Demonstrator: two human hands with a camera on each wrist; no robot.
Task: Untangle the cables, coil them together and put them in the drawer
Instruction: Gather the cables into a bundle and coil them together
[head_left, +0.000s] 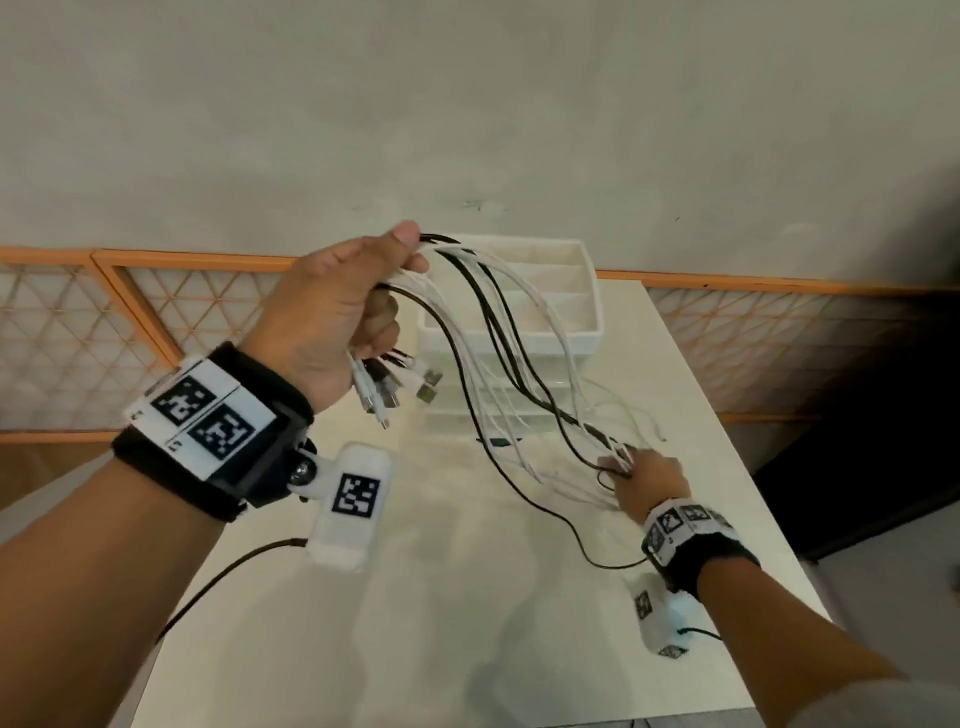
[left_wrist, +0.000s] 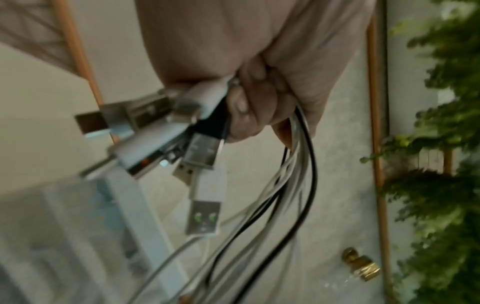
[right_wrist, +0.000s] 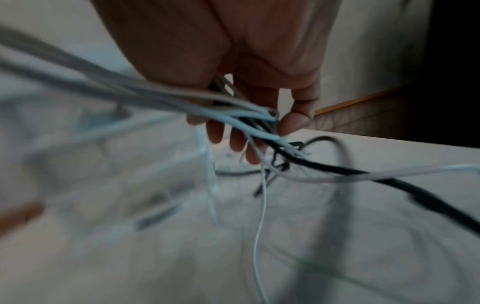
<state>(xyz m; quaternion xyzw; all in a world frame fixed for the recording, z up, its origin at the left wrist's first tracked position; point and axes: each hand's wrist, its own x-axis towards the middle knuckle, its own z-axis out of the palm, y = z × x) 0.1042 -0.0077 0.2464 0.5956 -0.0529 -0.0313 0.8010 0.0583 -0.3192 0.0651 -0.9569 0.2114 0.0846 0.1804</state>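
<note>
A bundle of white and black cables (head_left: 498, 353) hangs between my two hands above the white table (head_left: 415, 597). My left hand (head_left: 358, 306) is raised and grips the bundle near its ends, with several USB plugs (left_wrist: 202, 156) sticking out below the fist. The cables (left_wrist: 293, 185) drop from that fist in long loops. My right hand (head_left: 639, 478) is low over the table and holds the lower part of the cables (right_wrist: 249, 127) between thumb and fingers. A thin black cable (head_left: 550, 514) trails over the table. The white drawer unit (head_left: 582, 317) stands behind the cables.
The table's right edge (head_left: 737, 467) drops to a dark floor. An orange-framed lattice fence (head_left: 156, 312) runs behind the table below a grey wall. Green foliage (left_wrist: 441, 144) and a brass fitting (left_wrist: 361, 265) show in the left wrist view.
</note>
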